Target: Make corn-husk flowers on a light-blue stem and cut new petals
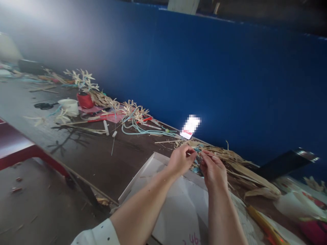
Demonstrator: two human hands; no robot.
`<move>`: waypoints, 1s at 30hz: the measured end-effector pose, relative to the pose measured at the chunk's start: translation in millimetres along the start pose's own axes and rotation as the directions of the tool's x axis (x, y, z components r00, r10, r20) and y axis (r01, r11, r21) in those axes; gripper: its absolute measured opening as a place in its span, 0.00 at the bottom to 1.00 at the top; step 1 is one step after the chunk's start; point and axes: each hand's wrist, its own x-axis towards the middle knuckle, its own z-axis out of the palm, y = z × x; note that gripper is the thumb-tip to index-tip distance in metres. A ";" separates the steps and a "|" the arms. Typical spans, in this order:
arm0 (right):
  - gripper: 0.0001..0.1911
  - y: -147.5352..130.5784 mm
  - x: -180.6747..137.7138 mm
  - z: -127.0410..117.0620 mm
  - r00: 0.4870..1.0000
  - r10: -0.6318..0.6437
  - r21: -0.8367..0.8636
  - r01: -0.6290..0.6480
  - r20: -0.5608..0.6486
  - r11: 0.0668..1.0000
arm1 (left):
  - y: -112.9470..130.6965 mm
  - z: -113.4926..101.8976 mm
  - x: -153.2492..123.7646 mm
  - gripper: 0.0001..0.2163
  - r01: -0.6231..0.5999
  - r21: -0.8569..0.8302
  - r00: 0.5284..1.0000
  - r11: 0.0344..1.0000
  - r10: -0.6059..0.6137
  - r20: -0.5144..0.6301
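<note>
My left hand [182,159] is closed in a pinch above the far edge of a shallow white box [176,200]. What its fingertips hold is too small to make out. Close beside it, my right hand [214,170] pinches a thin pale strip [211,156] that sticks out to the right. The fingertips of both hands nearly meet. Dried husk leaves [237,160] lie in a heap behind and to the right of my hands. Just beyond the left hand, a lit phone [186,135] leans near the blue wall.
Along the table [102,166] lie pale husk flowers [134,110] with blue stems, a white cup [70,107], black scissors [45,105] and a red pot [85,100] holding a flower spray. A yellow tool [264,224] lies at right. The blue wall [204,68] borders the table.
</note>
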 end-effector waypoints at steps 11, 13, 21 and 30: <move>0.21 7.6 3.5 -3.6 0.995 -0.076 -0.158 0.084 0.061 0.984 | -9.6 4.0 10.8 0.12 0.335 -0.332 0.937 0.882 -0.276 0.213; 0.21 7.8 3.3 -3.7 0.995 -0.072 -0.175 0.082 0.064 0.981 | -11.8 5.1 11.2 0.11 0.335 -0.345 0.938 0.877 -0.276 0.211; 0.20 9.9 3.0 -1.1 0.993 -0.047 -0.055 0.053 0.108 0.997 | -12.2 4.9 12.2 0.08 0.460 -0.542 0.886 0.703 -0.403 0.229; 0.19 5.0 -4.6 8.2 0.967 0.012 0.100 -0.038 0.253 0.994 | -6.6 -0.3 11.1 0.07 0.624 -0.708 0.753 0.331 -0.496 0.432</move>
